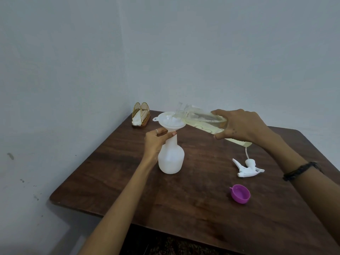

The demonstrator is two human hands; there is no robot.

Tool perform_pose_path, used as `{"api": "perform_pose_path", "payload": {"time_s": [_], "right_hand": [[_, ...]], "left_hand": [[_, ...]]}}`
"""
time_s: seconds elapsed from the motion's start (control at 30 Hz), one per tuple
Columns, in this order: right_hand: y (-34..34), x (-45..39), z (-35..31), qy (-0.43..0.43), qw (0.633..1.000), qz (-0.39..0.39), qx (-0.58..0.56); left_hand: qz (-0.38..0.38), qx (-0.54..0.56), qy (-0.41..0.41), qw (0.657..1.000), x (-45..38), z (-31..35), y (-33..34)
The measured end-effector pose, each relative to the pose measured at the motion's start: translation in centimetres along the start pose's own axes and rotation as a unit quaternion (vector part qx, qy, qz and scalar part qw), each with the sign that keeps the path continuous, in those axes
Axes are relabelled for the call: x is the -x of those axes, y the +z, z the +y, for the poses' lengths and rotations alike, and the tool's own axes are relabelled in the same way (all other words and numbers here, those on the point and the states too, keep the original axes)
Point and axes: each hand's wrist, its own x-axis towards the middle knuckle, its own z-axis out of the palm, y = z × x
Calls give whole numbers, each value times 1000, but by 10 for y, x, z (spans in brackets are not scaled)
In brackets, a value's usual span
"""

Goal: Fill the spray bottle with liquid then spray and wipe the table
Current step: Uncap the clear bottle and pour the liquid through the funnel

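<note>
A white spray bottle (171, 157) stands uncapped on the dark wooden table (184, 208), with a white funnel (170, 120) set in its neck. My left hand (156, 139) grips the bottle's neck just under the funnel. My right hand (242, 126) holds a clear bottle of pale yellow liquid (200, 122), tipped nearly flat with its mouth over the funnel. The white trigger sprayer head (247, 168) with its tube lies on the table to the right.
A purple cap (240, 193) lies on its side near the front right. A gold wire napkin holder (141, 115) with white tissue stands in the far corner by the wall. The table's left edge runs close to the wall.
</note>
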Motion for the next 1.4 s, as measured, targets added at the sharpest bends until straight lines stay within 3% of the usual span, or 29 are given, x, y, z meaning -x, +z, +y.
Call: {"api": "perform_pose_path", "payload": {"time_s": [1.4], "right_hand": [[-8,-2,3,-29,999,21,18]], "left_hand": [[17,-22,4,1000,2,0,2]]}}
